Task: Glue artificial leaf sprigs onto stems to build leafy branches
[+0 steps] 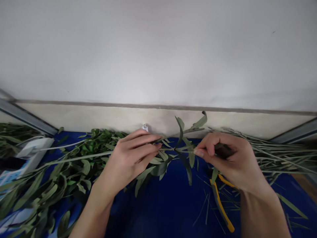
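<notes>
A leafy green branch (183, 158) lies across the middle of the head view, held up between both hands over the blue work surface (153, 206). My left hand (137, 148) is closed around its stem, fingers pointing right; a long pale stem runs out behind that hand to the left. My right hand (224, 152) pinches the branch between thumb and forefinger at its right part. Beneath the right hand lie yellow-handled pliers or cutters (221, 206); their head is hidden by the hand.
Leafy cut branches (61, 178) pile up at the left, beside a white box-like item (37, 148). Bare stems (279, 157) are heaped at the right. Thin trimmings (205, 205) lie near the pliers. A pale wall (158, 59) stands behind, with metal frame bars (29, 115) at both sides.
</notes>
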`<state>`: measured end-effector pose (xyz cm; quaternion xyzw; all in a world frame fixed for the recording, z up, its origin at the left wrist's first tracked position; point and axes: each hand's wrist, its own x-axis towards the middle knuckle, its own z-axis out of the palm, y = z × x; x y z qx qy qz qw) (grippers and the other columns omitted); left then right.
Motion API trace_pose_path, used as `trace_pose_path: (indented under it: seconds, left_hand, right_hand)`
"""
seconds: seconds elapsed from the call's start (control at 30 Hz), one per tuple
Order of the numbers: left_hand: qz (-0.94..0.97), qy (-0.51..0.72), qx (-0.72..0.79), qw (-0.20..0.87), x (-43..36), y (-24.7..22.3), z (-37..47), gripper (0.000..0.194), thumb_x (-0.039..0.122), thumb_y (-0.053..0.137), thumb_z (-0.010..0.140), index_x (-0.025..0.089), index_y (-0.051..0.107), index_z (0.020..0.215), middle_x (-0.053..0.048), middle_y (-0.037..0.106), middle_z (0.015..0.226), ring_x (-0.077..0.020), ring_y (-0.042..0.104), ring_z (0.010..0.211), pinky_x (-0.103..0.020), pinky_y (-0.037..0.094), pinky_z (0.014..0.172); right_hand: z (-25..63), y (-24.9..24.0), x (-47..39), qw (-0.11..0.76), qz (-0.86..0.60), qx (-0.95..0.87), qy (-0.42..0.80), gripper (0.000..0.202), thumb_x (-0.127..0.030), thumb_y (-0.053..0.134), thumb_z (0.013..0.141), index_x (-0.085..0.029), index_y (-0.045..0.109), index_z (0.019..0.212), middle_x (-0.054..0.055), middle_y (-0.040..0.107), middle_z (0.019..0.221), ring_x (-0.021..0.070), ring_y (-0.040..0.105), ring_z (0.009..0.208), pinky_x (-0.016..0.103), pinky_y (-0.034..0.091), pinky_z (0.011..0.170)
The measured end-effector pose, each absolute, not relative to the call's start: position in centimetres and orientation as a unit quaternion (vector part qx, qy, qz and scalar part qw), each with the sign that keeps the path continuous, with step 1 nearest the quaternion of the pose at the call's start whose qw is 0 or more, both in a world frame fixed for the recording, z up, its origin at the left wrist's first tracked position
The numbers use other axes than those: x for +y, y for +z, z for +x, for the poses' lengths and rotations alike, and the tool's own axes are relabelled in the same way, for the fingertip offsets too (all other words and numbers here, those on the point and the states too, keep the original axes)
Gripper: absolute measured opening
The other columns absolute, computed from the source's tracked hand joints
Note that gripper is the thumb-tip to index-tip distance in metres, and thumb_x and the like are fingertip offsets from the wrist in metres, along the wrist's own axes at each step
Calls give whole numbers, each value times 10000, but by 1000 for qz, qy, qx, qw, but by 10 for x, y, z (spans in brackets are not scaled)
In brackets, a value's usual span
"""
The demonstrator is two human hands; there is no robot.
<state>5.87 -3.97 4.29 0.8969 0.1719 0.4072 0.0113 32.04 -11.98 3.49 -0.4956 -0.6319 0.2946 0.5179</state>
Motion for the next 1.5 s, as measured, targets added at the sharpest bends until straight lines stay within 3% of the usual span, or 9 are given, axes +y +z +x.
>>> trace_pose_path:
  seconds: [0.4,0.53,0.7,0.87,1.03,1.1,1.23,1.4,1.5]
  left_hand:
    - [907,352,217,76,-38,46,56,164,118,650,945,212,774,896,-37,827,1019,-208,795,924,-350,646,924]
    - [894,348,239,150,-39,44,56,165,112,707,906,210,760,784,-38,818,905,-212,787,868,-287,650,744]
    - [871,338,281,222,-39,47,54,175,58,707,870,203,763,791,-39,801,884,-171,766,774,-164,545,512]
    - [874,323,305,197,-35,44,50,162,84,694,876,201,753,781,-39,804,916,-179,772,793,-162,545,488]
    - [892,356,257,108,-32,42,48,167,69,670,905,206,750,854,-52,813,1026,-231,770,989,-328,664,803]
    - [893,371,244,75,-32,44,50,164,61,687,904,205,736,844,-54,811,1009,-225,764,957,-371,655,843]
    - [882,417,218,24,-33,46,55,184,53,720,888,210,702,796,-51,803,946,-204,736,849,-356,639,726]
    - [872,441,209,-26,-33,45,56,184,45,724,886,215,698,822,-48,799,952,-211,714,854,-385,639,729]
    - [868,446,210,-59,-33,43,58,197,13,738,864,196,688,811,-56,793,940,-209,692,844,-388,629,720]
  right_hand:
    - [319,38,-120,500,-460,-699,222,295,-56,673,910,-236,533,724,-3,691,775,154,680,746,284,543,668]
    - [318,38,-120,494,-445,-717,210,315,31,623,880,-238,539,740,-13,686,781,147,701,775,270,562,695]
    - [315,38,-119,488,-436,-728,205,332,49,614,872,-239,518,738,-19,676,779,147,713,789,266,569,710]
    - [316,35,-117,463,-461,-735,182,200,-83,692,917,-265,616,883,3,732,904,168,723,866,285,580,763]
    - [325,35,-120,430,-502,-730,176,434,-217,787,880,-310,633,1275,27,750,1085,190,698,884,332,588,808]
    - [328,37,-121,415,-498,-744,164,367,-231,784,887,-310,666,1225,21,755,1044,194,704,903,332,583,823]
    - [335,39,-122,408,-493,-756,139,187,-262,806,874,-287,715,1035,37,763,976,227,707,932,358,576,813]
    - [353,34,-121,443,-462,-745,187,535,-452,922,738,-347,729,1226,67,751,1180,339,648,1197,483,536,1010]
    - [358,30,-121,465,-448,-728,232,471,-499,846,825,-381,723,1263,62,735,1264,345,590,1315,495,501,1066]
